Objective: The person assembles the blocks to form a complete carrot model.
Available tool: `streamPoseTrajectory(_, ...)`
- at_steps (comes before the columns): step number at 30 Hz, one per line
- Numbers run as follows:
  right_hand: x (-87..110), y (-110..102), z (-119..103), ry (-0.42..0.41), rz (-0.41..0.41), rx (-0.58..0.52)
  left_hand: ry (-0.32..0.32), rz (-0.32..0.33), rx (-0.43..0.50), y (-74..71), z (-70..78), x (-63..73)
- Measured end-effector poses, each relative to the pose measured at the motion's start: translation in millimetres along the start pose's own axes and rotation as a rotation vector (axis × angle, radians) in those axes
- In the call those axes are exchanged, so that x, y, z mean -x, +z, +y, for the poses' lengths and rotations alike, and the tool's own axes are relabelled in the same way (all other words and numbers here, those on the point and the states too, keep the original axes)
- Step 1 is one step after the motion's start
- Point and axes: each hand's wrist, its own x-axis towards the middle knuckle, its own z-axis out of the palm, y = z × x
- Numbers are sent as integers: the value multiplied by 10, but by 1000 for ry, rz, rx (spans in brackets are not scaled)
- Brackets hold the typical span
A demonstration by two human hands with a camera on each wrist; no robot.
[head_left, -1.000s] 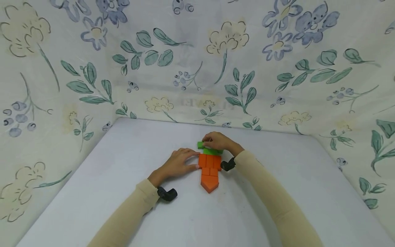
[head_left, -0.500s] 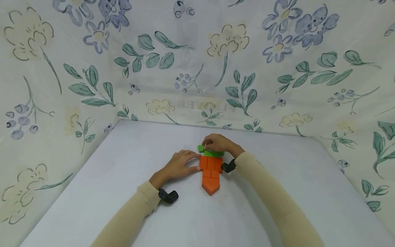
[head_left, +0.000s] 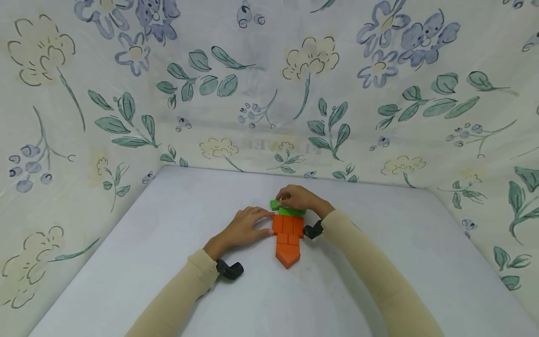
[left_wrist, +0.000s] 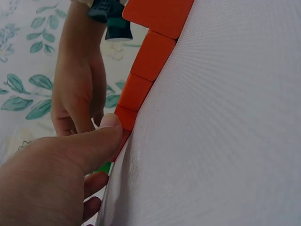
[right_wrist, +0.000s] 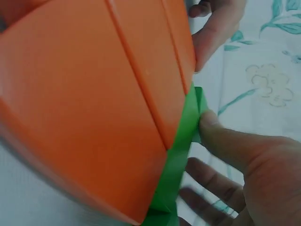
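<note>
Orange blocks (head_left: 288,226) lie fitted together flat on the white table, ending in a pointed orange block (head_left: 288,256) at the near end. Along their far edge runs a green strip of blocks (head_left: 291,211). My right hand (head_left: 297,196) pinches a small green block (head_left: 274,204) at the strip's far left; in the right wrist view its thumb presses the green piece and the other fingers are partly hidden. My left hand (head_left: 245,227) lies at the left side of the orange blocks, thumb and forefinger extended, their tips right at the edge.
A flower-printed cloth (head_left: 269,93) rises behind and along both sides of the white table (head_left: 189,196). A black wrist camera (head_left: 229,270) sits on the left wrist, and another black camera (head_left: 313,230) on the right wrist overlaps the blocks' right side.
The small green block has turned slightly under the right fingers. The left hand keeps its place beside the orange blocks; the whole head view has shifted a little.
</note>
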Motion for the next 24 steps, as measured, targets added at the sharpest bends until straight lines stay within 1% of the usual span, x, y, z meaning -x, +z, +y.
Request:
streamPoseTrajectory(3,88,3,17,-25,66,-3,6,-2,7,14,16,0)
streamPoseTrajectory(7,283,19,35,-72,200,-26,-10,-2,20,13,12,8)
streamPoseTrajectory(12,596,17,-9,-126,324,-93,-69,20,88,-123,-56,28)
streamPoseTrajectory(14,743,24,-17,-136,372,-120,-90,22,127,-200,-91,46)
streamPoseTrajectory(16,901,35,2,-142,408,-127,-106,10,139,-253,-133,70)
streamPoseTrajectory(19,1146,67,76,-154,441,-109,-119,-21,123,-319,-190,137)
streamPoseTrajectory(21,1299,84,148,-163,461,-94,-124,-36,94,-358,-223,202)
streamPoseTrajectory(24,1511,84,275,-179,497,-77,-143,-14,43,-423,-282,316)
